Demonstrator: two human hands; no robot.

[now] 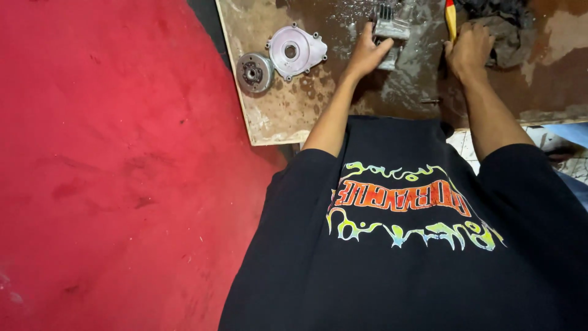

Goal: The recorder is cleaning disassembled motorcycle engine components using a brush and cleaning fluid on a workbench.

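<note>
a red floor (104, 171) lies at the left; on the stained worktop (275, 116) sit a round metal disc (254, 72) and, just beside it, a pale engine cover (296, 50); the left hand (367, 52) has its fingers clasped on a finned metal part (392, 27); the right hand (468, 49) is clenched around a yellow-handled tool (451, 18), a dark rag (505, 34) touching it.

L hand (367, 52) grip closed | R hand (468, 49) fisted | arms fwd
</note>
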